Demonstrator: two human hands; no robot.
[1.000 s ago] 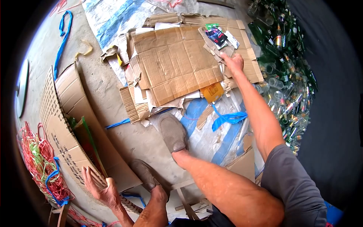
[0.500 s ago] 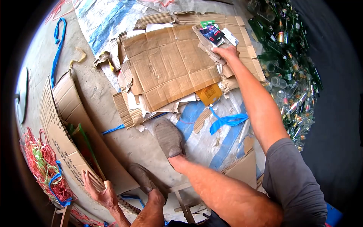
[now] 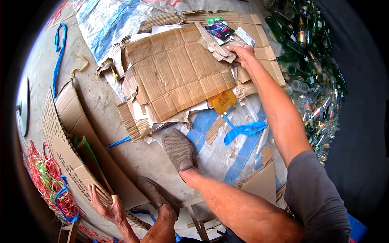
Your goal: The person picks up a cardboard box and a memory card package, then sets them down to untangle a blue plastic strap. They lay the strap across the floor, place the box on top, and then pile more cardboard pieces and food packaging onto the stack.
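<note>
My right hand (image 3: 244, 54) is closed on a small bunch of torn cardboard scraps (image 3: 214, 45) at the upper right of a stack of flattened cardboard (image 3: 174, 73). Just beyond those scraps lie a dark printed packet (image 3: 219, 30), a white printed card (image 3: 245, 36) and a green piece (image 3: 214, 20). Low on the left, my left hand (image 3: 110, 208) holds the near edge of a large, partly opened cardboard box (image 3: 67, 156), its fingers along the outer wall and its thumb at the rim. A green-edged item (image 3: 93, 152) shows inside the box.
Many glass bottles (image 3: 310, 73) are heaped on the right. Tangled red and green straps (image 3: 50, 178) lie at the far left. Blue ribbon (image 3: 245, 129) rests on a striped sheet (image 3: 202, 150) beside my shoe (image 3: 177, 148). A yellow piece (image 3: 222, 101) pokes from under the stack.
My right hand has drawn slightly back, and the cardboard scraps in it have turned and fanned out. The dark packet has shifted a little left. My left hand stays at the box edge.
</note>
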